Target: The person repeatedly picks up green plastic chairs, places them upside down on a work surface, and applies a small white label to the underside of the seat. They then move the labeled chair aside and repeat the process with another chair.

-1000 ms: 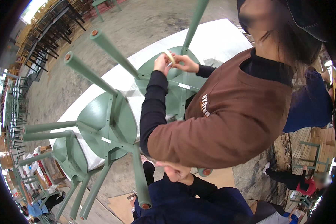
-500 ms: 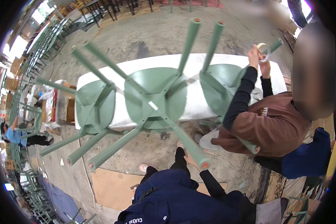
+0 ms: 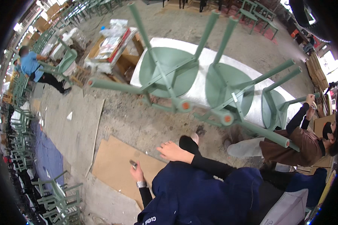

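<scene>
Plainly, the left hand (image 3: 138,173) grips a small object (image 3: 133,164) (kind unclear); the right hand (image 3: 175,152) stretches loosely; beyond both, a box (image 3: 120,46) holds pale items (image 3: 108,44).

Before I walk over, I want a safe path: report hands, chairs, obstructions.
Left hand holding small dark object, kind unclear. Right hand open, apparently empty. Green chairs upside down on white-covered table. Legs jut past the near edge.

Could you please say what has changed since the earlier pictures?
The view has swung left. The left hand still holds a small object and shows more fully; the right hand has moved leftward, nearer it. The chairs remain upside down on the white-topped table.
</scene>
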Tool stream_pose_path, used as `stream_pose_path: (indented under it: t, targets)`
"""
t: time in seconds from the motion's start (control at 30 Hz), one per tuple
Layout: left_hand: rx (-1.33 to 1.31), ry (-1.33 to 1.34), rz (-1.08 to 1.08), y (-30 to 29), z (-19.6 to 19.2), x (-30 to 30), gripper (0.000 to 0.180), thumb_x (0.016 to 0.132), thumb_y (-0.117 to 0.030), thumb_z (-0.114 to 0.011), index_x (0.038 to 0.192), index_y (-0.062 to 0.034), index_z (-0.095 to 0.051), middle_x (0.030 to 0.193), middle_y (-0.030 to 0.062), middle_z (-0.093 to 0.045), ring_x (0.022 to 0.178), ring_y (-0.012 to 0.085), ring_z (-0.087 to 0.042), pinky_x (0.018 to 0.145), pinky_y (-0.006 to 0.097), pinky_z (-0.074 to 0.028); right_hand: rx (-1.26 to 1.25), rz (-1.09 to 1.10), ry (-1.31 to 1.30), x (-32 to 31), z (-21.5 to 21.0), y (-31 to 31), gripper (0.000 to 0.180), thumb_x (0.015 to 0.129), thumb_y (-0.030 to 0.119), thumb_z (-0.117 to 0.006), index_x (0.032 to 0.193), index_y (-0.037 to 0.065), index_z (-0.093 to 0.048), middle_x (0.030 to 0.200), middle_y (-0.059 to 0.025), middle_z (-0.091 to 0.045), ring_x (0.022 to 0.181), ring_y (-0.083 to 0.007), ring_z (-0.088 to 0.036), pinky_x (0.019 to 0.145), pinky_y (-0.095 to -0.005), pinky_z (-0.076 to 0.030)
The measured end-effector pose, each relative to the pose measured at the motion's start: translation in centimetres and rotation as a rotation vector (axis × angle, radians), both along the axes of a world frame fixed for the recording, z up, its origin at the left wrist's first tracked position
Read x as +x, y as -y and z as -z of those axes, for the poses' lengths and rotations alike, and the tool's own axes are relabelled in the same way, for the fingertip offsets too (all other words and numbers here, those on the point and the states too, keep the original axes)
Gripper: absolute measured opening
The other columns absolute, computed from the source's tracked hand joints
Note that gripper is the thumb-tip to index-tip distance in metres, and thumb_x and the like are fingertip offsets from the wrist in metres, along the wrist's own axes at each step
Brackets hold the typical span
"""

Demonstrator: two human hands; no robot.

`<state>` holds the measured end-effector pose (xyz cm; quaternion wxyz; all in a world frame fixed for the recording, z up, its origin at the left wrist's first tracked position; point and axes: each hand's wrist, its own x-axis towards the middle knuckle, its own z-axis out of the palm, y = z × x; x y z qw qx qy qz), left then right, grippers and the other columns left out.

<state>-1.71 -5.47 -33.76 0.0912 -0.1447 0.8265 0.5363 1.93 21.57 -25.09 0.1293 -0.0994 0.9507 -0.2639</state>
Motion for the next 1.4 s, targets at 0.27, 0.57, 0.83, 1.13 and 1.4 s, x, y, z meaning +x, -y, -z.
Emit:
stream_pose_path:
  t: [0.27, 0.57, 0.83, 1.13, 1.4]
  targets:
    - [0.985, -0.081, 0.006, -6.4, -16.1, -15.8, 0.050, 0.096, -0.047, -0.038, 0.058, -0.0140, -0.032, 0.055, -0.0021, -0.031, 0.047, 0.0099, -0.030, 0.044, 0.025, -0.027, -0.267, -0.118, -0.168, -14.2, -4.6, 6.6, 0.041, 0.085, 0.037, -0.057, 0.110, 0.004, -0.052, 0.091, -0.0142, -0.059, 0.094, -0.0312, -0.057, 0.081, -0.0410, -0.042]
    - [0.754, 0.023, -0.027, -4.6, -18.2, -35.1, 0.049, 0.095, -0.044, -0.043, 0.057, -0.0140, -0.032, 0.048, -0.0027, -0.027, 0.039, 0.0098, -0.024, 0.039, 0.025, -0.023, -0.213, 0.002, -0.009, -29.0, -2.3, 4.6, 0.048, 0.085, 0.047, -0.053, 0.102, 0.002, -0.057, 0.073, -0.0198, -0.062, 0.074, -0.0403, -0.061, 0.068, -0.0455, -0.048]
    - [-0.164, -0.154, 0.559, -1.2, -15.8, -52.8, 0.021, 0.083, -0.023, -0.070, 0.081, -0.0054, -0.058, 0.059, -0.0066, -0.047, 0.048, 0.0008, -0.038, 0.042, 0.019, -0.026, -0.605, 0.139, -0.155, -38.5, -5.1, 7.4, 0.053, 0.089, 0.045, -0.050, 0.121, 0.003, -0.046, 0.099, -0.0208, -0.057, 0.090, -0.0371, -0.057, 0.080, -0.0435, -0.045]
    - [-0.079, -0.391, 0.927, -15.2, -15.1, -75.4, 0.031, 0.077, -0.021, -0.072, 0.093, 0.0025, -0.060, 0.072, 0.0044, -0.059, 0.061, 0.0114, -0.052, 0.056, 0.027, -0.042, -0.302, 0.751, -0.202, -51.7, -5.0, 6.0, 0.042, 0.086, 0.030, -0.058, 0.119, 0.005, -0.050, 0.101, -0.0164, -0.060, 0.094, -0.0342, -0.057, 0.084, -0.0405, -0.044]
    - [-0.812, -0.579, 1.374, -24.2, -12.7, -86.3, 0.037, 0.071, -0.034, -0.071, 0.095, -0.0066, -0.067, 0.089, 0.0177, -0.066, 0.088, 0.0319, -0.063, 0.078, 0.043, -0.050, -0.067, 1.219, -0.274, -57.3, -7.5, 5.1, 0.042, 0.084, 0.029, -0.060, 0.117, 0.004, -0.051, 0.095, -0.0147, -0.060, 0.092, -0.0318, -0.057, 0.079, -0.0406, -0.043]
